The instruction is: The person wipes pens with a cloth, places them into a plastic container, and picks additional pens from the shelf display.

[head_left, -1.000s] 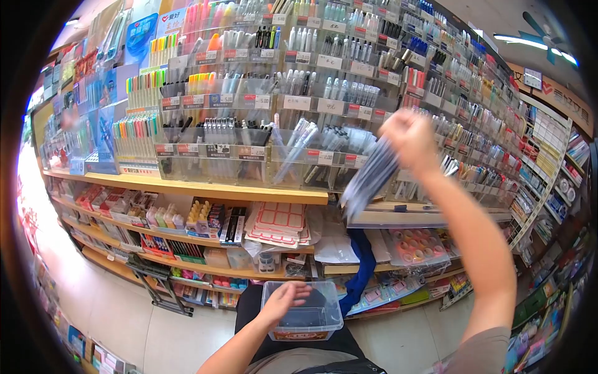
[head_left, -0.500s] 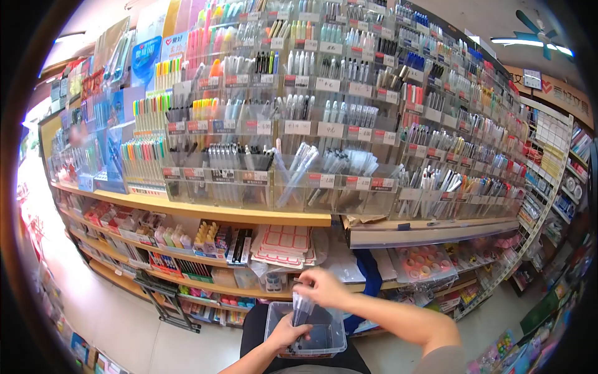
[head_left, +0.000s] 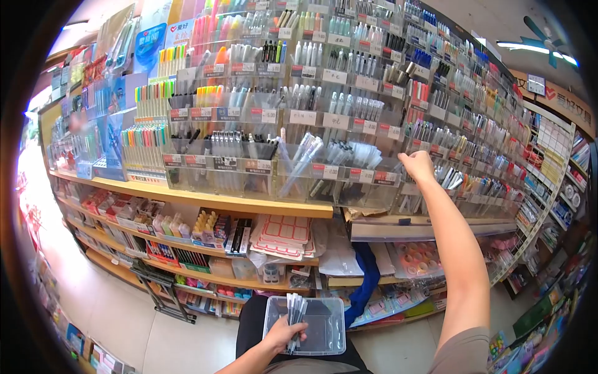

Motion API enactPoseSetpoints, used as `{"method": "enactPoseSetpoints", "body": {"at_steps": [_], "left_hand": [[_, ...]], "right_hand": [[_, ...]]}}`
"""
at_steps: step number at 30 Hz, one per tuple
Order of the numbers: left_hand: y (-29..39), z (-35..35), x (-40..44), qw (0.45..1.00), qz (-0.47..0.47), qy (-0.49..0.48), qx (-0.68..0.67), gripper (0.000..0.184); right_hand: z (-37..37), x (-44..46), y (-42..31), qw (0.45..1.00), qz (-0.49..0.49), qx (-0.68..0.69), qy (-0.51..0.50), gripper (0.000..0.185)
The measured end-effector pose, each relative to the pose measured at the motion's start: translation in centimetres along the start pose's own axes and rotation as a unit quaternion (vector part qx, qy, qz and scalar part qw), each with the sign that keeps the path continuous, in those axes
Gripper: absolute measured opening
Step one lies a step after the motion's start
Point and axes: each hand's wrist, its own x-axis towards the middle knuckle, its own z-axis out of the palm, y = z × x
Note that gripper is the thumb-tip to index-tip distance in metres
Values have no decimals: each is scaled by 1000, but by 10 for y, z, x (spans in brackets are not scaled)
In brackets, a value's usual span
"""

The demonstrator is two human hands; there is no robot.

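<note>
Head view: right hand (head_left: 417, 166), gone from the box (head_left: 342, 324), is reaching the pen rack (head_left: 367, 195) beyond, nearly closed, contents unclear, leaving left hand (head_left: 286, 333) alone clenching pens (head_left: 296, 306) above the box.

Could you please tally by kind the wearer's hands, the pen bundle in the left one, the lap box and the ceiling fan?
Hands, left hand and right hand: 2
Pen bundle: 1
Clear plastic box: 1
Ceiling fan: 1
Total: 5

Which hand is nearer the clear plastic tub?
Left: the left hand, gripping slim greyish pens, is over the tub; the right hand is away, up at the clear plastic pen rack.
</note>
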Motion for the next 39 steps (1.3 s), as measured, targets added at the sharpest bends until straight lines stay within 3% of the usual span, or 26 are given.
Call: {"method": "enactPoseSetpoints", "body": {"at_steps": [1, 5, 9, 12, 16, 17, 18, 19, 21, 23, 24, 26, 31, 34, 36, 39], "left_hand": [[0, -2, 0, 1000, -6, -6, -5, 14], [2, -3, -5, 1000, 1, -2, -2, 15], [-1, -4, -5, 1000, 3, 2, -17, 14], [-1, -5, -5, 999, -3, -12, -34, 14], [-3, -3, -6, 999, 0, -13, -53, 12], [-3, -3, -6, 998, 4, -14, -61, 12], [-3, -3, -6, 997, 9, -15, -69, 12], [-5, -6, -6, 999, 10, -16, -49, 11], [3, 3, -16, 997, 11, -14, -81, 14], [7, 6, -22, 994, 26, -36, -100, 21], [7, 8, -23, 993, 32, -19, -112, 20], [-3, -1, -19, 996, 31, 16, -83, 18], [2, -1, -15, 995, 25, 75, -64, 9], [1, 2, -13, 994, 28, 84, -56, 7], [-1, 3, -13, 994, 33, 84, -59, 7], [1, 8, -17, 994, 42, 80, -69, 8]], "right_hand": [[3, 4, -2, 999, 20, 12, -33, 34], [-1, 9, -8, 999, -25, 31, 35, 28], [-29, 5, -17, 963, -130, 88, 220, 31], [-55, -12, -21, 917, -221, 203, 262, 30], [-50, -89, -28, 916, -146, 365, 75, 26], [-42, -115, -27, 931, -130, 341, 6, 22], [-18, -136, -17, 904, -214, 367, -51, 18], [-4, -167, -18, 899, -235, 347, -125, 15], [37, -225, -4, 879, -157, 320, -315, 15], [99, -280, 18, 863, -156, 337, -342, 17], [120, -300, 24, 848, -92, 356, -382, 22], [155, -325, 34, 830, -29, 412, -375, 23], [156, -317, 32, 832, -1, 458, -314, 20], [159, -284, 55, 850, 56, 475, -221, 16], [159, -251, 86, 915, 46, 367, -162, 18], [181, -222, 145, 993, -22, 72, -92, 39]]}}
